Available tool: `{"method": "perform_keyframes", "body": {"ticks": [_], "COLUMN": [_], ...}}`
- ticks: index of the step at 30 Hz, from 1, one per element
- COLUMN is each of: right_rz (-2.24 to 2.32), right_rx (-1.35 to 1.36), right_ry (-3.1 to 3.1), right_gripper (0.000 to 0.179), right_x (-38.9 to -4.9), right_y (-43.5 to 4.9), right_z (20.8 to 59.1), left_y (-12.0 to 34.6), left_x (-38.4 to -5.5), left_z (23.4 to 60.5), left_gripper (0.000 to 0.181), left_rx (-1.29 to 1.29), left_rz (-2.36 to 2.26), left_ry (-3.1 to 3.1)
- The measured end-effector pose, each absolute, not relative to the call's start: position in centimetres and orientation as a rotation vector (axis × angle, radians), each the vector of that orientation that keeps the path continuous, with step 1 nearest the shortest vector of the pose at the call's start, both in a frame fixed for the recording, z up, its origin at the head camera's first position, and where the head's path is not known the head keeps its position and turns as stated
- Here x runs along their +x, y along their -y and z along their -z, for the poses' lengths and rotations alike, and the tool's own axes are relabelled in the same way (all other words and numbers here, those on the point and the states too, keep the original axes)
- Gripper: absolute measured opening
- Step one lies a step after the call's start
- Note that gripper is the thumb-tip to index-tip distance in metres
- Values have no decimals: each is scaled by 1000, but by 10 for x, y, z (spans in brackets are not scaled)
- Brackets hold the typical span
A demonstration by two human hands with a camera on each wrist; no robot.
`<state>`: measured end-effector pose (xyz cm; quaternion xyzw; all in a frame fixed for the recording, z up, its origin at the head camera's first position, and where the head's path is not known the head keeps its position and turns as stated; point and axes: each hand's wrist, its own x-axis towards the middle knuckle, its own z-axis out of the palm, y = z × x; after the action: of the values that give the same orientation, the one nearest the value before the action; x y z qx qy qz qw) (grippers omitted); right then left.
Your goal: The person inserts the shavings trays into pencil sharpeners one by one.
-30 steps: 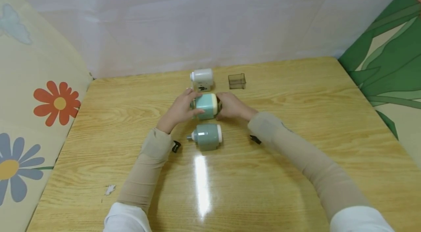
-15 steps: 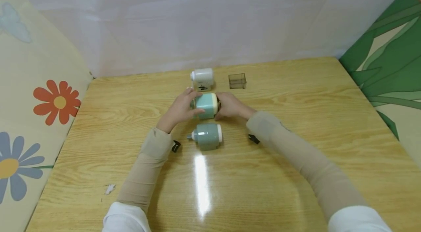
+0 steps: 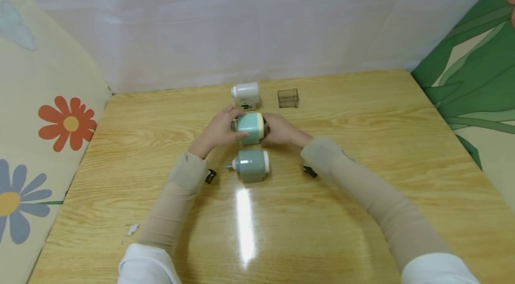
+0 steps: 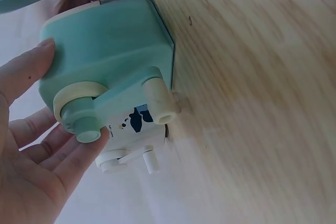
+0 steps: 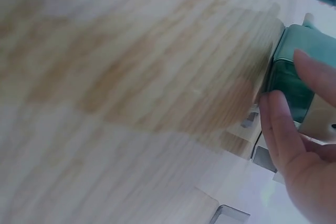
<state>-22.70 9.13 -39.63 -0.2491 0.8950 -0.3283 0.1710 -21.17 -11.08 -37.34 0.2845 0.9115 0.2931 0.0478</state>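
Note:
A turquoise pencil sharpener with a cream rim lies between my two hands at the middle of the table. My left hand holds its crank end, thumb on one side and fingers on the other. In the left wrist view the crank handle of the sharpener points away from the palm. At the opposite end, my right hand grips it; the right wrist view shows thumb and fingers about its dark green see-through drawer. The fingers partly hide that end.
Just nearer stands a grey-green pencil sharpener. Behind are a white pencil sharpener and a see-through brown tray. Small black pieces show by both forearms. A white scrap-like patch is at the front left.
The whole head view shifts slightly. Both hands stay on the turquoise pencil sharpener, with little other visible movement.

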Motion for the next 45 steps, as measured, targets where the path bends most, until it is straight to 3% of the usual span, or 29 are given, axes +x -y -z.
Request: {"method": "perform_keyframes", "body": {"ticks": [15,26,36,45], "right_rz": [946,914,691,665], "right_rx": [-663,-695,-779,-674], "right_ry": [-2572,-2661,-2829,-2862], "right_gripper": [67,61,58,66], "right_x": [-233,-249,-267,-282], "right_y": [-111,-123,-136,-154], "right_z": [391,382,374,377], "left_y": [122,129,122,109], "left_x": [-236,-258,-284,-294], "left_z": [361,350,348,359], "left_gripper": [47,41,48,60], "left_rx": [995,821,718,742], "left_rz": [-935,-917,-709,-763], "left_ry": [-2734,-2842,-2918,-2836]}}
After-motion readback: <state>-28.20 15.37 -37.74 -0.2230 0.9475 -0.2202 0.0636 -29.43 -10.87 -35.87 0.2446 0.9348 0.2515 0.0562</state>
